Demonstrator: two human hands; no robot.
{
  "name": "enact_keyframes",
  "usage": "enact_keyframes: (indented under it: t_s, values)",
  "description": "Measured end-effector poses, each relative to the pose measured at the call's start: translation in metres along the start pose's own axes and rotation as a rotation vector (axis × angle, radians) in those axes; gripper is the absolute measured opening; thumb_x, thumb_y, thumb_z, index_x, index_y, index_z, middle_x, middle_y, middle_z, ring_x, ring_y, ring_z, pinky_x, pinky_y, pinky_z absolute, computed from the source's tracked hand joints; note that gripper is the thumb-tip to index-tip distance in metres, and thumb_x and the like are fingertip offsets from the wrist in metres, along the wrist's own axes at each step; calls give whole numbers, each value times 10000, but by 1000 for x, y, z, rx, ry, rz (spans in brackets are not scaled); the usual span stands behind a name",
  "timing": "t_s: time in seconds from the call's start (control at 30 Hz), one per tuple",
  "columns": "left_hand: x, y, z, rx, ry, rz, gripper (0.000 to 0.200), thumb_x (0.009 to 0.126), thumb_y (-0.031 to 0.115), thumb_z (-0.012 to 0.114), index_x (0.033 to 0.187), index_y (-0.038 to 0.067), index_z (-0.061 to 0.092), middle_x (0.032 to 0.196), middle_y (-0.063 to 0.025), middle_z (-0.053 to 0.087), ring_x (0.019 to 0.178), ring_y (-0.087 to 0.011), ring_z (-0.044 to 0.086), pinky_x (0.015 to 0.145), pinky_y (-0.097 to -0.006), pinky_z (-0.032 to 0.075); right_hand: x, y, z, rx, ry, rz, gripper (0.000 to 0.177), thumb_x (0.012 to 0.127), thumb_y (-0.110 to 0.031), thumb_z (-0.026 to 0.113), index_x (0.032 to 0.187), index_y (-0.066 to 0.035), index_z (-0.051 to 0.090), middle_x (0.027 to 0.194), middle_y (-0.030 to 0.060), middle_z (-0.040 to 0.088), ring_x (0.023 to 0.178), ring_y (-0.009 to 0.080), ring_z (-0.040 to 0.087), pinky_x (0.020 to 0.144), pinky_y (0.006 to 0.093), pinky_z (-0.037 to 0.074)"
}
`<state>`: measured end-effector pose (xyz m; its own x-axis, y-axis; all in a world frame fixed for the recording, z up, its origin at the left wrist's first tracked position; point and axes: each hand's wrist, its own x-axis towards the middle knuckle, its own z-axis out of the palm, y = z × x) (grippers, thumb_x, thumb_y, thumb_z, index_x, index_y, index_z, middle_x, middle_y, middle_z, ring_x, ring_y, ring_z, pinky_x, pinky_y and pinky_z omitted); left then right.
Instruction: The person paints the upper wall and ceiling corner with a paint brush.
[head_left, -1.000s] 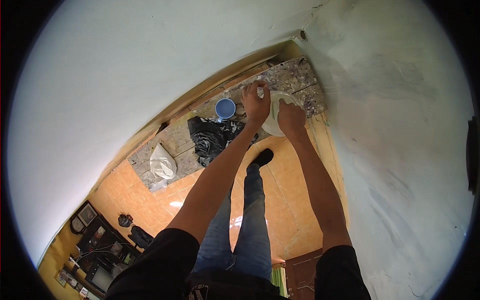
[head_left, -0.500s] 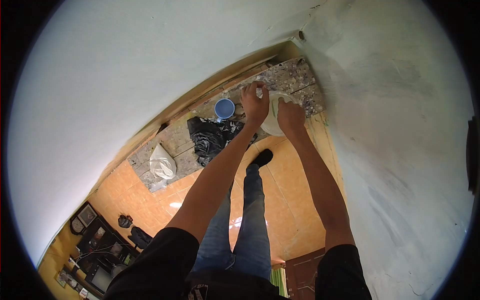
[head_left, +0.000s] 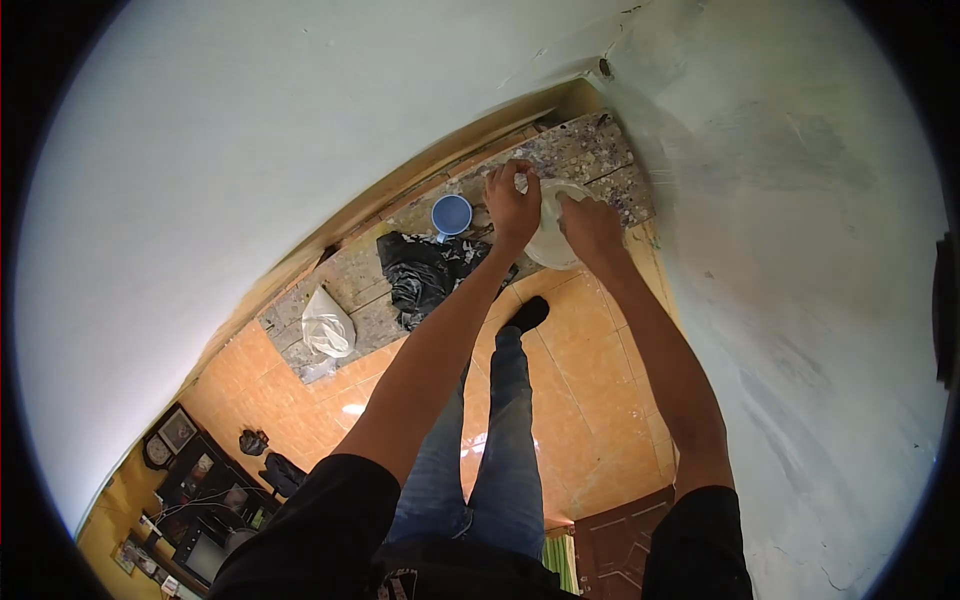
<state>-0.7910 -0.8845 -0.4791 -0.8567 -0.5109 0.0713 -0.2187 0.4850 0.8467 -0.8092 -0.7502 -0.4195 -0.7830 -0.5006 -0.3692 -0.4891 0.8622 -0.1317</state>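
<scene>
- Jeans (head_left: 507, 440) and black sleeves (head_left: 310, 520) fill the near side, one dark-clad foot (head_left: 528, 315) on the orange tile floor (head_left: 575, 350).
- White bag (head_left: 328, 325), bunched up, rests at the left end of the paint-spotted desk (head_left: 350, 268).
- Black plastic (head_left: 415, 280) lies crumpled mid-desk, reaching toward the left forearm.
- Blue mug (head_left: 452, 214) stands just beyond it, handle toward the near side.
- Pale round bowl (head_left: 548, 250) sits at the right part of the desk, beneath and between the hands.
- Right hand (head_left: 592, 228) is over the bowl's right side, its grip folded; I cannot tell whether it holds something.
- Left hand (head_left: 513, 205) is at the bowl's left side, fingers curled toward the thumb; whether that grip has hold of anything, I cannot tell.
- Pale walls (head_left: 800, 200) meet at the far corner.
</scene>
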Motion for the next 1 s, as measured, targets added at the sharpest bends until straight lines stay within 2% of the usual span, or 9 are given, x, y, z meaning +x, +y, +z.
enact_keyframes:
  t_s: [0.13,0.23,0.33,0.43,0.53,0.63,0.73,0.93,1.0]
  values:
    - [0,0,0,15,17,5,91,840,154,595,909,107,630,913,-62,637,998,-300,542,851,-458,393,-1,-6,8,-131,72,-18,206,811,-169,641,1003,-96,622,770,129,664,733,292,675,618,412,531]
    - [1,-1,0,-8,0,-2,91,841,153,593,910,106,630,922,-64,636,997,-302,543,853,-460,392,0,11,6,125,-13,-120,170,829,-136,606,994,-98,622,760,120,659,724,285,674,607,400,532]
    - [0,0,-1,-15,9,7,98,838,148,591,918,104,630,920,-64,635,991,-304,544,852,-458,394,-3,-7,2,-95,70,-13,195,800,-180,653,974,-99,620,751,119,653,727,304,668,624,416,528]
    - [0,3,-2,1,-5,-26,103,839,146,590,923,103,630,919,-66,637,983,-306,546,851,-455,395,-2,7,1,105,35,-140,143,825,-160,597,955,-103,619,739,110,651,724,298,669,618,412,527]
    - [-1,1,-1,24,25,9,108,839,147,591,929,104,631,922,-65,640,975,-305,547,848,-454,397,0,-8,7,-97,93,7,166,799,-186,638,946,-110,620,734,117,647,723,304,666,617,423,522]
    - [-1,0,-2,-7,2,18,109,838,148,591,931,108,632,929,-59,643,979,-302,548,849,-453,397,1,4,3,107,72,-112,153,806,-170,630,946,-110,625,726,125,642,721,302,666,604,411,522]
    - [-1,2,-1,8,-1,0,107,838,146,591,931,115,635,922,-51,643,985,-299,547,851,-452,396,1,-3,3,-120,61,-75,200,775,-191,674,953,-110,634,726,134,640,717,314,660,614,412,521]
    - [-1,3,-2,8,-1,-7,96,846,150,585,924,124,635,911,-46,642,994,-295,545,851,-455,397,-1,20,0,186,108,-209,208,775,-181,674,970,-109,653,740,143,642,718,318,655,631,431,522]
    - [0,1,-1,4,14,9,97,846,150,583,927,128,632,915,-42,639,994,-295,545,849,-455,398,5,15,-2,3,133,-90,221,768,-183,684,975,-112,655,753,147,644,734,319,656,644,436,522]
